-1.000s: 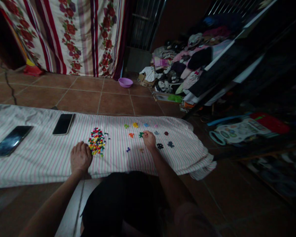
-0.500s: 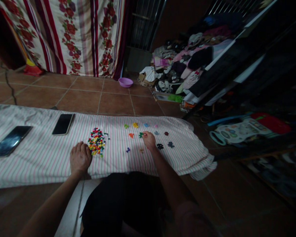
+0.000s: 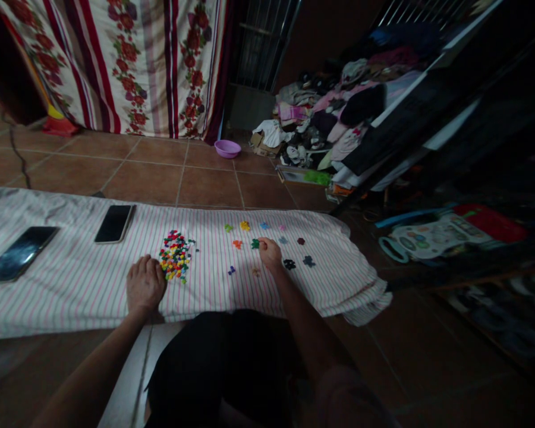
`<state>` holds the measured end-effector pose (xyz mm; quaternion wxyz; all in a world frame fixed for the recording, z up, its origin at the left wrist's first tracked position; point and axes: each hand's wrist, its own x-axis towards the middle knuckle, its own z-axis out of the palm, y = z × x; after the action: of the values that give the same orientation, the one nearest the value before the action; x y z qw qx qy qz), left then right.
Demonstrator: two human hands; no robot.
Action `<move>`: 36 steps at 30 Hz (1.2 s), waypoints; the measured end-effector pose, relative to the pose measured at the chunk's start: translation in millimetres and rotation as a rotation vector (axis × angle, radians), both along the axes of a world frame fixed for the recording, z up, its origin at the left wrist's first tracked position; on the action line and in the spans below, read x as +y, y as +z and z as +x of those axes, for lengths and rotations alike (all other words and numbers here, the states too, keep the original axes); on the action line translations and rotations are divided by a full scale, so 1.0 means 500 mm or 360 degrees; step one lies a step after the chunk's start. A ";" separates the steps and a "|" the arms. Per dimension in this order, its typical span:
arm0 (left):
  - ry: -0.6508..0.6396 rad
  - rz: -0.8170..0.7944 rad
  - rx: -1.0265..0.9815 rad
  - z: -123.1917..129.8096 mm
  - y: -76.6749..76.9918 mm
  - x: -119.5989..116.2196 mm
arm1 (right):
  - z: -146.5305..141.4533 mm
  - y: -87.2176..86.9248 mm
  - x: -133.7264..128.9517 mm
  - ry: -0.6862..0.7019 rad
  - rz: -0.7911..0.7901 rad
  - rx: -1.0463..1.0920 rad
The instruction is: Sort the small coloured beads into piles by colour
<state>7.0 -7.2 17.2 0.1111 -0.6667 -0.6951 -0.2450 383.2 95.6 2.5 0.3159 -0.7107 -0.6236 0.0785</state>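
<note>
On a striped cloth (image 3: pixel 205 297) lies a mixed pile of small coloured pieces (image 3: pixel 175 258). My left hand (image 3: pixel 145 282) rests on the cloth against the pile's left side, its fingers bent and pressed together; what is under them is hidden. My right hand (image 3: pixel 270 252) is closed in a pinch at the small green cluster (image 3: pixel 255 244); anything between its fingertips is too small to make out. Around it are separate clusters: orange (image 3: pixel 237 244), yellow (image 3: pixel 245 226), light blue (image 3: pixel 264 226), purple (image 3: pixel 231 270), tan (image 3: pixel 255 272), black (image 3: pixel 289 264) and dark grey (image 3: pixel 309 261).
Two dark phones (image 3: pixel 115 224) lie on the cloth at the left. Beyond it, a purple basin (image 3: pixel 227 148) stands on the tiled floor near a heap of clothes (image 3: pixel 330 113). A red and white toy (image 3: pixel 446 235) is at the right.
My right hand has shifted very slightly right, and a little more of the green cluster shows. My left hand stays in place.
</note>
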 end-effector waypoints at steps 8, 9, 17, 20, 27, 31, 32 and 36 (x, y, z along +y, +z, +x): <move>0.0026 0.0000 0.0022 -0.001 -0.004 0.002 | -0.012 0.002 -0.002 0.0086 0.0264 0.0108; 0.0027 -0.0004 0.0006 -0.001 -0.005 0.002 | -0.020 0.003 -0.004 0.0116 0.0284 0.0117; 0.0041 -0.0027 -0.0023 -0.001 -0.007 0.004 | -0.139 0.024 -0.044 0.0492 0.0369 0.0265; 0.0052 -0.0030 -0.0019 -0.001 -0.006 0.003 | -0.193 0.027 -0.066 0.0648 0.0281 0.0299; 0.0031 -0.0049 -0.0054 0.001 0.000 0.001 | -0.297 0.017 -0.111 0.0970 0.0050 0.0319; 0.0032 -0.0068 -0.0059 0.002 0.003 0.000 | -0.346 0.018 -0.124 0.1013 -0.0033 0.0283; 0.0032 -0.0072 -0.0063 0.002 0.003 0.000 | -0.357 0.019 -0.126 0.1026 -0.0055 0.0265; 0.0038 -0.0071 -0.0069 0.002 0.002 0.000 | -0.386 0.019 -0.132 0.1027 -0.0123 0.0150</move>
<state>7.9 -7.3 18.4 0.0840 -0.6553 -0.7106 -0.2423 190.2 29.8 12.1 0.2760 -0.4835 -0.7980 0.2310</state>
